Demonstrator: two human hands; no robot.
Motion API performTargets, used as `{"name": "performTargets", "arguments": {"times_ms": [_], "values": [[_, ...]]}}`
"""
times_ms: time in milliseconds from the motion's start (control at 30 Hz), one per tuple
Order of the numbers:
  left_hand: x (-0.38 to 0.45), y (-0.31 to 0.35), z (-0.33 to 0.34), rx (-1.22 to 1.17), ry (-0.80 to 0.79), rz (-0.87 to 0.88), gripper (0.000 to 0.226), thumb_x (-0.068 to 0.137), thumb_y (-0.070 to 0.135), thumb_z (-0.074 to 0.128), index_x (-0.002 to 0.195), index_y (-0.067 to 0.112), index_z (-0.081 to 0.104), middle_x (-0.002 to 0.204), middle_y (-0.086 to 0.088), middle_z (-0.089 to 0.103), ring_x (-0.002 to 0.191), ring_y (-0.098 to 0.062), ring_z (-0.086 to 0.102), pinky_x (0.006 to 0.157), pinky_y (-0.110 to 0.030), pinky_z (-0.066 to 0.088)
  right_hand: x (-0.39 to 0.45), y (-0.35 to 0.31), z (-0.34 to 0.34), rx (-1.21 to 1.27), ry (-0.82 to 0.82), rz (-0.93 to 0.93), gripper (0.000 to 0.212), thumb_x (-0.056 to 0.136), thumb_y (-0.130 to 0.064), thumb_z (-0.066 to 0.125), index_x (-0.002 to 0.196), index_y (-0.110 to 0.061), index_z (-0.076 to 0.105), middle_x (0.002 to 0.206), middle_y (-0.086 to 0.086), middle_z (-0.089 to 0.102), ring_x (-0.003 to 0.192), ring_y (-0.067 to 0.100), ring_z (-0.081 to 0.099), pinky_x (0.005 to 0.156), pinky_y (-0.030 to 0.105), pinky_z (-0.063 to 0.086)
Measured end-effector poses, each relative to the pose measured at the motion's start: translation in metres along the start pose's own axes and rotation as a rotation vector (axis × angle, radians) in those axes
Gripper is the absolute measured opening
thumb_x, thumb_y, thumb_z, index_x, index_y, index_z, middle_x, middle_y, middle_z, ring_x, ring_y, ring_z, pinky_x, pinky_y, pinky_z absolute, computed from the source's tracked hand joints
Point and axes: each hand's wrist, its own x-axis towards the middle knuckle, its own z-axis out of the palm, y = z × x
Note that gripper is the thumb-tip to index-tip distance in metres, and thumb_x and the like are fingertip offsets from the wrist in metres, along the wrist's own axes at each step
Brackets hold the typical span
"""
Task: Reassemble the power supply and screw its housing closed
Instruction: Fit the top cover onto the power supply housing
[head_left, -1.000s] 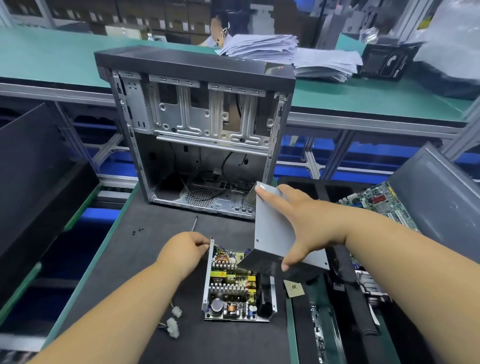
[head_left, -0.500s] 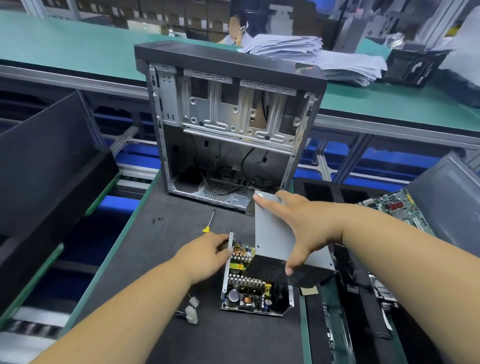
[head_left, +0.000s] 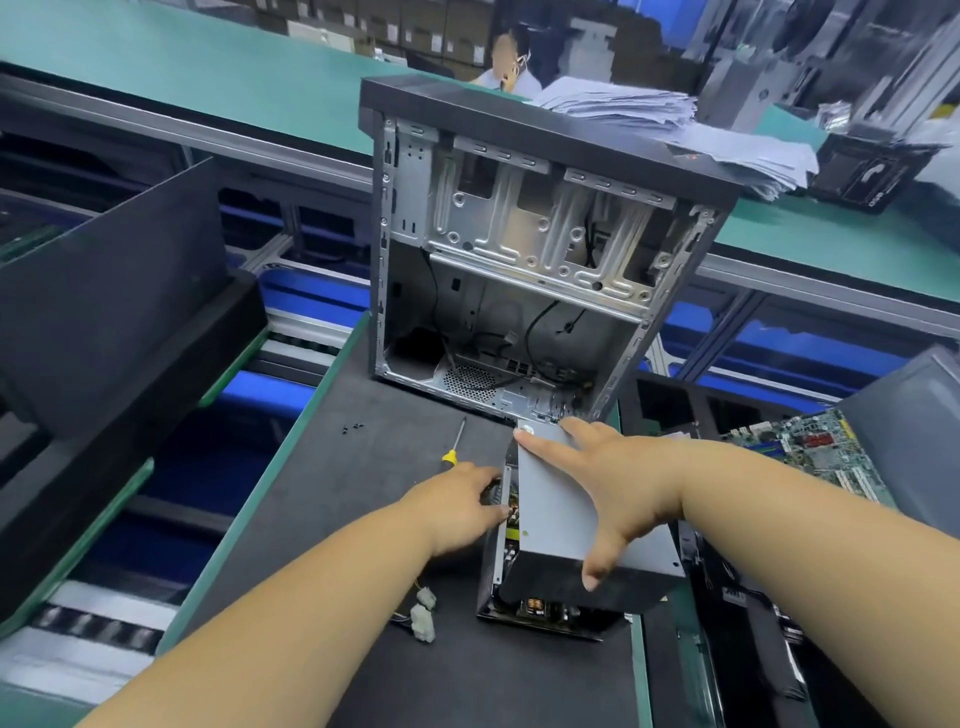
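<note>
The open power supply base (head_left: 498, 582) lies on the dark mat, its circuit board showing along the left and front edges. The grey metal cover (head_left: 556, 509) sits tilted over it, hiding most of the board. My right hand (head_left: 618, 483) is spread on top of the cover, thumb hooked over its dark front face. Fingers of my left hand (head_left: 457, 504) hold the base's left wall. A yellow-handled screwdriver (head_left: 453, 447) lies just beyond my left hand, with three small black screws (head_left: 352, 428) further left.
An open computer case (head_left: 524, 260) stands upright right behind the power supply. White cable connectors (head_left: 423, 613) trail left of the base. A green motherboard (head_left: 810, 452) lies at right. Black trays stand at left across a gap. A person sits at the far bench.
The cover has come down and to the left over the base, now hiding most of the circuit board. My left hand has stayed on the base's left wall.
</note>
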Motion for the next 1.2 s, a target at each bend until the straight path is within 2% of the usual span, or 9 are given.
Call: {"name": "performTargets", "arguments": {"times_ms": [233,500,667,867,1200], "values": [[0.001,0.001,0.002,0.011,0.022,-0.025,0.051,0.093,0.050,0.050,0.142,0.037,0.042,0.135,0.001,0.050,0.121,-0.026,0.053,0.099,-0.047,0.046,-0.008,-0.012,0.013,0.017,0.076,0.028,0.150,0.044,-0.065,0.084,0.134,-0.060,-0.035,0.161,0.003,-0.024,0.150,0.024,-0.017,0.120,0.047,0.018],[0.002,0.003,0.000,-0.002,0.001,-0.031,0.048,0.093,0.045,0.050,0.140,0.036,0.045,0.133,-0.002,0.047,0.123,-0.026,0.050,0.100,-0.048,0.045,-0.010,-0.026,0.024,-0.016,0.098,0.058,0.152,0.049,-0.059,0.087,0.139,-0.052,-0.036,0.158,0.014,-0.029,0.148,0.033,-0.020,0.122,0.051,0.010],[0.000,0.002,0.000,-0.013,-0.011,-0.033,0.052,0.094,0.049,0.049,0.144,0.037,0.040,0.136,-0.001,0.046,0.123,-0.025,0.050,0.101,-0.047,0.044,-0.004,-0.028,0.030,-0.018,0.099,0.066,0.152,0.049,-0.061,0.086,0.141,-0.051,-0.034,0.159,0.013,-0.026,0.149,0.034,-0.016,0.121,0.053,0.011],[-0.002,-0.003,-0.001,-0.064,-0.026,-0.030,0.050,0.096,0.044,0.046,0.145,0.037,0.039,0.139,-0.002,0.045,0.126,-0.025,0.049,0.105,-0.046,0.041,0.006,-0.030,0.031,-0.016,0.102,0.057,0.150,0.048,-0.063,0.086,0.145,-0.051,-0.028,0.161,0.012,-0.020,0.149,0.031,-0.011,0.120,0.052,0.014],[0.002,-0.006,0.001,-0.068,-0.035,-0.050,0.052,0.095,0.047,0.046,0.145,0.037,0.039,0.141,-0.003,0.044,0.127,-0.027,0.047,0.106,-0.047,0.040,0.011,-0.026,0.043,0.000,0.095,0.064,0.151,0.047,-0.062,0.087,0.143,-0.052,-0.030,0.161,0.011,-0.021,0.149,0.032,-0.014,0.120,0.055,0.013]]}}
